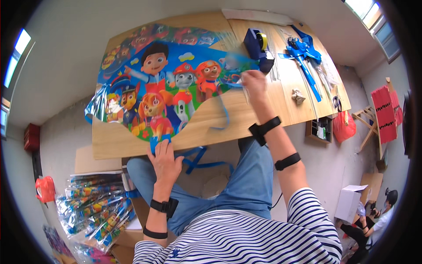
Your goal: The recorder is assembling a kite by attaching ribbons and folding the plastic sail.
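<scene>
A large glossy printed sheet (173, 94) with cartoon figures lies on the wooden table, its lower edge curving to a point near me. My left hand (164, 154) rests on that point with fingers stretched flat, over a small blue piece (159, 142). Farther right, just in front of the tape dispenser (258, 48), my right hand (255, 83) is raised and closed. Whatever sits between its fingers is too blurred to make out. A thin blue ribbon (227, 115), smeared by motion, hangs between this hand and the sheet.
Blue ribbons and rods (305, 59) lie at the table's right, near a crumpled pale lump (298, 97) and scissors (337, 103). Loose blue ribbon (198, 165) dangles below the edge. Wrapped printed bundles (99, 207) fill the lower left. Another person (382, 220) sits at the lower right.
</scene>
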`<state>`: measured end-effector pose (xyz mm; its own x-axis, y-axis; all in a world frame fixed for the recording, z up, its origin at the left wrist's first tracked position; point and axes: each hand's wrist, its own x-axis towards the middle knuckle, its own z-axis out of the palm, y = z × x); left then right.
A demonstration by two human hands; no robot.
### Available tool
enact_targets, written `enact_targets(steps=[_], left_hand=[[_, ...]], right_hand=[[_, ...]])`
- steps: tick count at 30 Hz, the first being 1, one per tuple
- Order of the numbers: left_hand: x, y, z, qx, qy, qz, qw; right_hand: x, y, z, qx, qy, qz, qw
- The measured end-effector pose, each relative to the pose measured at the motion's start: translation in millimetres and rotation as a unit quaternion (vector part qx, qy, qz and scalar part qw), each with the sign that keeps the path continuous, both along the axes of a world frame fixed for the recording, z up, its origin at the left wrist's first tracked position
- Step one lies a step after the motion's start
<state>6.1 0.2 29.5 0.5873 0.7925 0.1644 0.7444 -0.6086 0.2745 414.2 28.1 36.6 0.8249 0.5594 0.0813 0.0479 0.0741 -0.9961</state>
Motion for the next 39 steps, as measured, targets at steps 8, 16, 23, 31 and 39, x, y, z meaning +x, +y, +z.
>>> enact_targets(steps=[8, 16, 23, 31, 39], left_hand=[[-1.5, -0.4, 0.1, -0.027, 0.028, 0.013, 0.999], [-0.3, -1.0, 0.9, -0.035, 0.032, 0.019, 0.999], [-1.6, -2.5, 0.1, -0.032, 0.028, 0.02, 0.999], [-2.1, -1.8, -2.3, -0.027, 0.032, 0.02, 0.999], [-2.1, -1.5, -3.7, -0.03, 0.026, 0.017, 0.999]], right_hand=[[144.4, -4.7, 25.7, -0.082, 0.095, -0.118, 0.985], [181.7, 28.4, 41.1, -0.216, 0.064, -0.078, 0.971], [168.7, 4.8, 17.7, -0.015, 0.16, -0.018, 0.987], [126.0, -36.3, -21.8, 0.178, 0.497, -0.061, 0.847], [133.4, -29.2, -23.0, 0.185, 0.502, -0.047, 0.843]])
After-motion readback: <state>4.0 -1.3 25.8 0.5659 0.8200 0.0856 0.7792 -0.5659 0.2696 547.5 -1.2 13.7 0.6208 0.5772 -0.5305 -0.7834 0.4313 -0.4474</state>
